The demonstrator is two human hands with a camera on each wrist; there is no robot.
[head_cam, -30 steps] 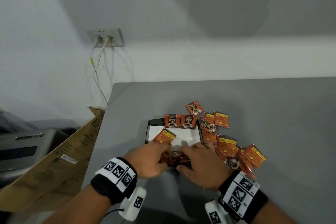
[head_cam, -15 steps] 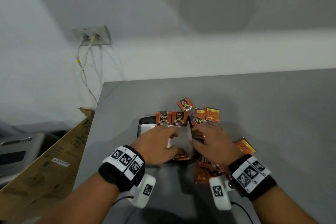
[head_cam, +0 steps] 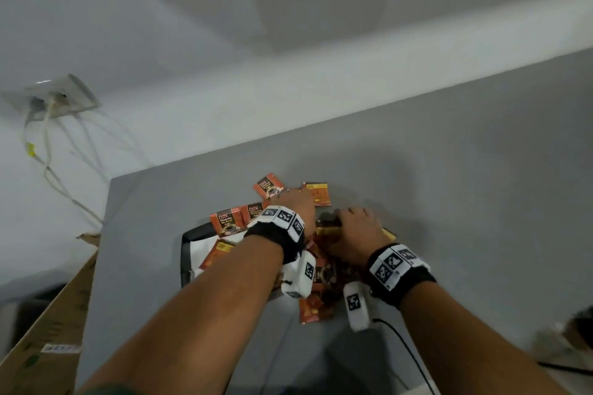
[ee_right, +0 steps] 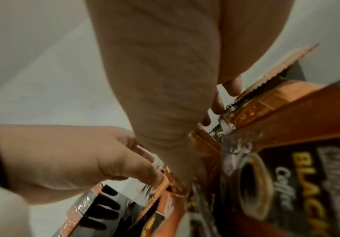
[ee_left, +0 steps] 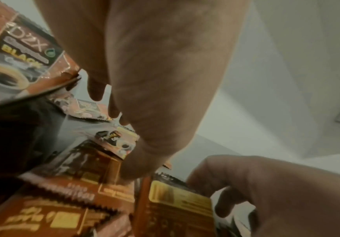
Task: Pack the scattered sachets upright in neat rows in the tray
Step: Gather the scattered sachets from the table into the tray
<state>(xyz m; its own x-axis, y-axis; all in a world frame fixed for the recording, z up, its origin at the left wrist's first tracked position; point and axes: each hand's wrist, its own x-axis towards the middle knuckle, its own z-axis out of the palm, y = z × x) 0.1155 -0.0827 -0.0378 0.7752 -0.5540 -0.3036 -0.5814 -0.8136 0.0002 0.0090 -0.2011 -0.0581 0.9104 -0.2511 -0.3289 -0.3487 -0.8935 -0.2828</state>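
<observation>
A black tray [head_cam: 187, 244] with a white liner holds two orange coffee sachets standing at its far edge [head_cam: 226, 222] and one lying flat [head_cam: 216, 254]. More sachets lie heaped right of the tray [head_cam: 310, 311], with two further back [head_cam: 268, 186]. My left hand [head_cam: 305, 202] reaches across the tray's far right corner into the heap, thumb and fingers closing on sachet edges [ee_left: 116, 144]. My right hand [head_cam: 349, 221] sits beside it and grips a small bunch of sachets [head_cam: 327, 228], the yellow-labelled one [ee_left: 179, 200] between thumb and finger. My arms hide much of the tray.
The grey table [head_cam: 465, 186] ends at a left edge near the tray. A cardboard box [head_cam: 48, 330] stands below that edge. A wall socket with cables [head_cam: 61, 99] is at the far left. A cable [head_cam: 407, 349] trails from my right wrist.
Both hands left the tray's near edge and moved forward and right onto the sachet heap. The view has tilted and come closer.
</observation>
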